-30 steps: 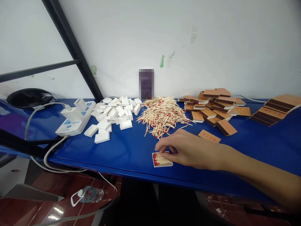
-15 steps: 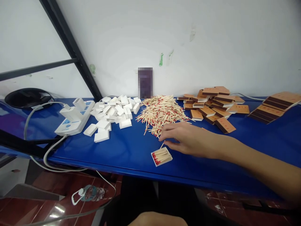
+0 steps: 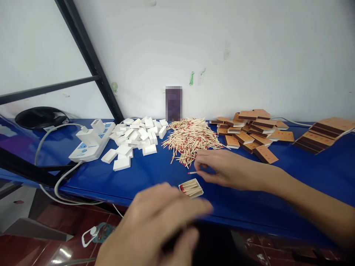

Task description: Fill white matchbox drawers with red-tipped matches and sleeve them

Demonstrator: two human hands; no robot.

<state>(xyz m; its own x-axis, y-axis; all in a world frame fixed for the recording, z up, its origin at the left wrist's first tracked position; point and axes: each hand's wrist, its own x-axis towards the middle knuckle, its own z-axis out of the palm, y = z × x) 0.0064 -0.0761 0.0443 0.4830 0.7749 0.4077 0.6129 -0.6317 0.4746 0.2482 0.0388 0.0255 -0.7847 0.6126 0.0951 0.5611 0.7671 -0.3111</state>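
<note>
Between the fingertips of my right hand point(image 3: 222, 166) is a single match point(image 3: 192, 173), its red head pointing left. A small white matchbox tray point(image 3: 201, 193) lies just below it on the blue table, with matches point(image 3: 191, 187) in a row inside. My left hand point(image 3: 158, 221) is raised in the foreground, blurred, and covers the tray's near edge; its fingers are apart with nothing seen between them. Beyond my right hand spreads a heap of loose matches point(image 3: 194, 138) with red heads.
White matchbox trays point(image 3: 138, 135) are piled at the left, next to a power strip point(image 3: 91, 144) with cables. Orange-brown matchbox sleeves point(image 3: 249, 129) are stacked at the right. A dark pixelated rectangle point(image 3: 173, 103) stands against the wall. A bottle point(image 3: 101, 232) is on the floor.
My left hand has risen from the bottom edge toward the tray. My right hand has shifted slightly right, and the match in it now lies nearly level. The view has tilted a little.
</note>
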